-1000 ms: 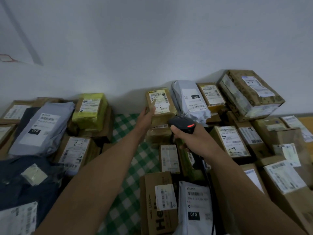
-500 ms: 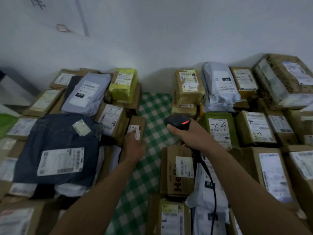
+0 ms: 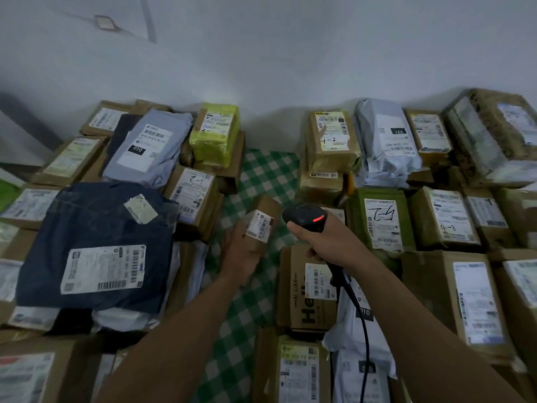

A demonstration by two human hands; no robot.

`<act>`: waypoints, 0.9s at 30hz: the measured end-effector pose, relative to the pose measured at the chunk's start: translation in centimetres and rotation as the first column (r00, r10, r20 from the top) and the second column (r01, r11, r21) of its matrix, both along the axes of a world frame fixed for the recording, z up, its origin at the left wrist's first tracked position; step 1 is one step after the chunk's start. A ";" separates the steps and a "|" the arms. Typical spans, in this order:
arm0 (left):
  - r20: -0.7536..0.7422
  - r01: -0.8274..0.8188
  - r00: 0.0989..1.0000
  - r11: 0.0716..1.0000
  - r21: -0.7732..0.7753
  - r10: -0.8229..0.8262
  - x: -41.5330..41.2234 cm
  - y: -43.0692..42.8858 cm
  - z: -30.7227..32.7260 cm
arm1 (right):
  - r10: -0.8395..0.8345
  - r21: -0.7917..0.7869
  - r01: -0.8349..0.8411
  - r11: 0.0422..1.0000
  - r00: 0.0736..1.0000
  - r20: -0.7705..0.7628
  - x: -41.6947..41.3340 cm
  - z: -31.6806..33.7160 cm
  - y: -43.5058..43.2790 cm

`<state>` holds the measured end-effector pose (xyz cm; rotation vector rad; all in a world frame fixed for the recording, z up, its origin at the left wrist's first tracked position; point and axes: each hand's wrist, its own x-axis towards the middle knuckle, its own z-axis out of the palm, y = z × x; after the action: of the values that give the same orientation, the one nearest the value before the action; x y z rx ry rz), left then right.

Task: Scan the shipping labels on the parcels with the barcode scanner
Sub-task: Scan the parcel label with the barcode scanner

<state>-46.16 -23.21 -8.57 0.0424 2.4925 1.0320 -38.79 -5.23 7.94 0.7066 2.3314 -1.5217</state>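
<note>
Two hands [image 3: 242, 254] [image 3: 331, 242] curled round box [image 3: 259, 227], scanner [image 3: 305, 218].

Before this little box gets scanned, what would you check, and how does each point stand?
1. The left hand grips the small box: ok.
2. Its label faces up with the barcode uncovered: ok.
3. The right hand holds the scanner: ok.
4. The scanner is aimed at that label: cannot tell.
5. The cable trails unsnagged: cannot tell.
</note>
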 end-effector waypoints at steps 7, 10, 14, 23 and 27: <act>0.182 -0.067 0.983 0.985 0.161 0.037 -0.5 -0.6 -2.9 | -0.012 0.004 0.012 1.000 1.000 0.002 -0.3 -0.4 0.5; 0.082 -0.105 0.993 0.938 0.331 0.082 -1.4 -0.1 2.4 | -0.025 0.002 0.025 1.000 1.000 -0.008 -0.6 -0.4 0.9; 0.068 -0.094 0.995 0.859 0.504 0.069 -1.5 0.0 7.1 | -0.084 -0.056 0.080 0.995 0.994 -0.074 -0.5 -0.5 0.7; 0.178 -0.023 0.974 0.721 0.692 -0.140 0.3 1.5 11.2 | -0.192 -0.100 0.178 0.979 0.970 -0.152 1.2 1.4 0.7; 0.097 0.060 0.986 0.821 0.568 -0.139 -0.2 1.3 11.3 | -0.168 -0.029 0.166 0.986 0.973 -0.156 2.7 1.7 1.8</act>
<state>-46.38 -21.86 2.75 0.2713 1.9593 1.6322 -36.13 -3.40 9.62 0.8248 2.4238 -1.7248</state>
